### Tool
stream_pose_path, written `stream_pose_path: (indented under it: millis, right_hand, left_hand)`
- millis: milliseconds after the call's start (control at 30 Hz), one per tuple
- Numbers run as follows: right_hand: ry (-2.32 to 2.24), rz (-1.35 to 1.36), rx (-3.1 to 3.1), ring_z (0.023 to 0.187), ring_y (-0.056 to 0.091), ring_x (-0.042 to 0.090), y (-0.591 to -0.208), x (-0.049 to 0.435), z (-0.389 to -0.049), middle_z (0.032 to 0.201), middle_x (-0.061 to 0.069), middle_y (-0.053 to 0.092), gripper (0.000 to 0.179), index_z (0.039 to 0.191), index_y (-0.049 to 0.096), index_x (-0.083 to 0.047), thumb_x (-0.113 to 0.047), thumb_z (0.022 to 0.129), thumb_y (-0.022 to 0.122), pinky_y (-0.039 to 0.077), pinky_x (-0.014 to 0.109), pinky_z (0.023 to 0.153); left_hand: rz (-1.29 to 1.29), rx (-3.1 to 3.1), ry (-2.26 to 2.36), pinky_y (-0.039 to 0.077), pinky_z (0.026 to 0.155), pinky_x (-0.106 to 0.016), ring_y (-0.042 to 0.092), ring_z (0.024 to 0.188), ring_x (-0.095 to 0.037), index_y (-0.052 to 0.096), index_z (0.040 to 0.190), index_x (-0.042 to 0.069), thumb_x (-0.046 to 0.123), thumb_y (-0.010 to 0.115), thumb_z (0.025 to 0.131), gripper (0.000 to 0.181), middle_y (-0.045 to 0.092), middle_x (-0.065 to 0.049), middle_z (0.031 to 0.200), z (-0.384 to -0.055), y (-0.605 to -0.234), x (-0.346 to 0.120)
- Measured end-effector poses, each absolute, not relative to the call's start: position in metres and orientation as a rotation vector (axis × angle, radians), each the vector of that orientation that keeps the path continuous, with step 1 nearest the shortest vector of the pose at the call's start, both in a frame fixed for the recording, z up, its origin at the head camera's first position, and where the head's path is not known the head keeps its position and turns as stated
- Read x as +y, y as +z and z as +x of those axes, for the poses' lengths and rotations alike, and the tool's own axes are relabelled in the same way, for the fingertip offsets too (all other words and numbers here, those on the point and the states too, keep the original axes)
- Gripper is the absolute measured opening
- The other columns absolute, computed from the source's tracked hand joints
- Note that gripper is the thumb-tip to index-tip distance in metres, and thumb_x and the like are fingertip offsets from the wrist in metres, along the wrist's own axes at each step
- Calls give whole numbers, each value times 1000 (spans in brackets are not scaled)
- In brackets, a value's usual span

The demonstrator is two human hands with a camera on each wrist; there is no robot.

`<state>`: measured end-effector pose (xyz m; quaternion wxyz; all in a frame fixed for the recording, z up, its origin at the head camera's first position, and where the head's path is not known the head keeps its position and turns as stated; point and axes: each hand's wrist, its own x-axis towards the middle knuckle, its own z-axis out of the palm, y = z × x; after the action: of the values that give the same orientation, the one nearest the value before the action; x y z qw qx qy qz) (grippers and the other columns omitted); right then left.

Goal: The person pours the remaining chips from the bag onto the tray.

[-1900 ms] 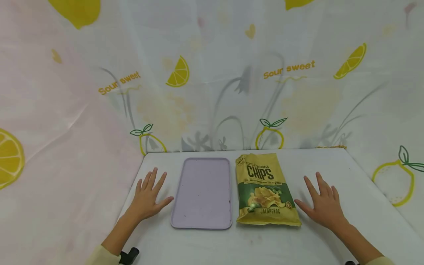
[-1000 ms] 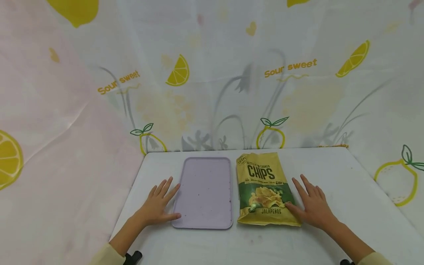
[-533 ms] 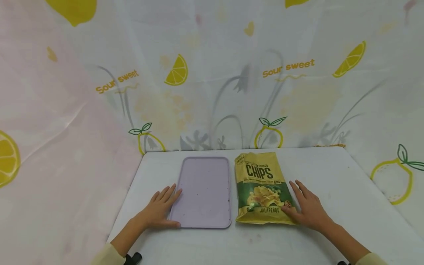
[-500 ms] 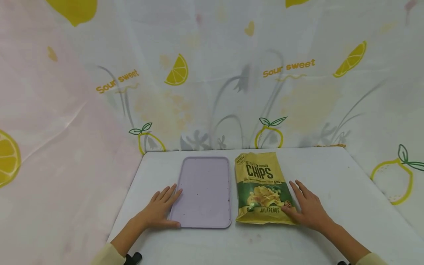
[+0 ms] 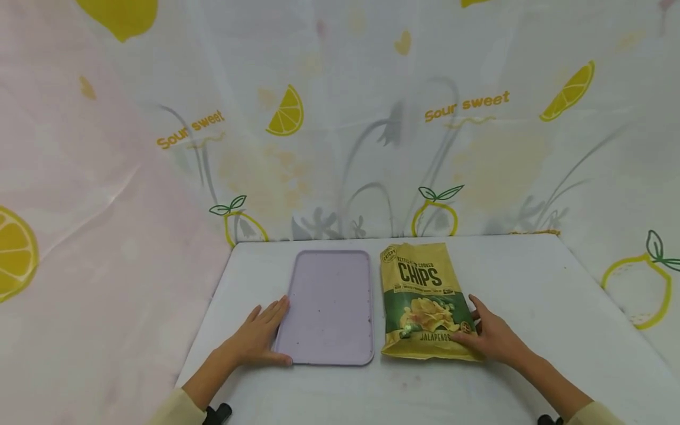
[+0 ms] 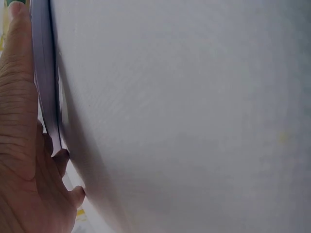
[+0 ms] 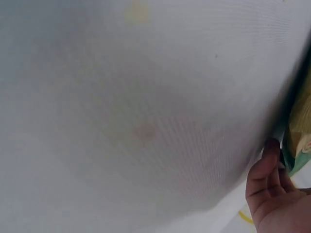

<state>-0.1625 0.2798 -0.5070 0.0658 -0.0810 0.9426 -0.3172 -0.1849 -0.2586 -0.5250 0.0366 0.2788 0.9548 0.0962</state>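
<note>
A flat lilac tray [image 5: 325, 307] lies on the white table. My left hand [image 5: 257, 336] holds it at the near-left corner, thumb by the front rim and fingers along the left rim. In the left wrist view the fingers of the left hand [image 6: 29, 160] bend in at the tray's edge [image 6: 44, 73]. Right of the tray is a gold and green bag of chips [image 5: 422, 295], printed side up. My right hand [image 5: 496, 337] grips its lower right edge, thumb on top. Curled fingers of the right hand [image 7: 274, 191] reach beneath the bag [image 7: 302, 116], their tips partly hidden.
The white-covered table [image 5: 536, 295] extends right of the bag and in front of both things. A lemon-print cloth [image 5: 350, 177] hangs behind the table and along both sides. Dark wrist devices [image 5: 216, 414] show at the sleeves.
Both hands have moved inward from beside the tray and bag onto their edges. The right fingers have curled under the bag's edge, and the left fingers have bent in at the tray's rim.
</note>
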Motion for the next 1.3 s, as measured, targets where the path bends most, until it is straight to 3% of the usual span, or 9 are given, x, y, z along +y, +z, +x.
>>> stream_pose_path:
  millis: [200,367,433,633,733,867,1000,1300]
  right_hand:
    - [-1143,-94,2681,81,59,14,-511,284,-169,103,14,65,96,147,25,7,-42,83,78,48,28,66]
    - [-1239,-13,2488,83,60,15,-511,285,-173,104,12,68,72,135,45,11,-41,91,70,50,30,68]
    - [-1256,17,2443,79,58,16,-513,282,-173,97,8,66,66,132,50,10,-43,95,63,49,30,67]
    - [-1291,213,2428,72,53,19,-516,268,-172,83,7,60,81,130,52,11,-62,102,30,44,31,67]
    - [-1202,170,2571,74,52,19,-516,263,-172,82,8,58,78,123,55,13,-55,106,21,45,33,68]
    - [-1029,38,2804,72,52,19,-517,257,-172,78,9,58,61,110,59,12,-37,110,24,46,36,67]
    - [-961,-15,2906,64,45,17,-516,254,-170,68,5,47,44,93,57,4,-27,110,30,39,32,60]
    - [-962,-132,3059,56,37,12,-515,250,-165,61,-1,37,35,82,51,-3,-20,109,35,32,24,52]
  left_hand:
    - [858,2941,308,22,115,-66,30,148,-37,21,156,1,85,64,66,131,23,-15,164,-189,-529,-259]
    - [867,2954,309,23,114,-66,31,147,-37,22,156,1,86,62,65,131,24,-16,163,-189,-533,-261]
    - [867,2950,309,22,114,-66,30,148,-37,22,156,1,86,62,66,131,24,-15,163,-188,-533,-261]
    - [854,2926,323,20,115,-67,28,148,-38,21,157,2,85,64,66,130,22,-15,164,-189,-530,-260]
    - [842,2913,322,19,115,-67,27,149,-37,20,157,2,84,64,66,130,21,-15,164,-189,-529,-260]
    - [830,2909,313,20,115,-67,27,149,-37,21,157,2,85,63,66,130,21,-15,164,-189,-528,-260]
    - [823,2909,311,20,115,-66,27,149,-36,20,157,3,85,64,66,130,21,-14,165,-189,-528,-259]
    - [803,2882,314,19,116,-67,25,150,-36,20,157,4,85,64,66,130,19,-14,165,-188,-526,-257]
